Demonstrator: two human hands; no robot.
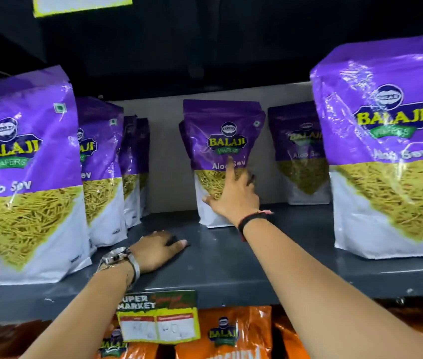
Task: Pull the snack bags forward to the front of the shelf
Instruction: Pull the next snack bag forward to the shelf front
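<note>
Purple and white Aloo Sev snack bags stand on a dark grey shelf point(231, 275). One bag point(27, 177) is at the front left and another point(386, 151) at the front right. The middle bag point(220, 141) stands far back near the rear wall. My right hand point(233, 195) reaches in with fingers spread and lies against that bag's front, without gripping it. My left hand point(158, 251), with a wristwatch, rests flat on the shelf surface in front, holding nothing. More bags point(101, 164) stand behind the left one, and a further bag point(298, 154) sits at the back right.
A price tag point(158, 325) hangs from the shelf's front edge. Orange snack bags point(233, 332) fill the shelf below. The underside of a dark upper shelf runs overhead, with a yellow-edged label point(81, 5) at the top left.
</note>
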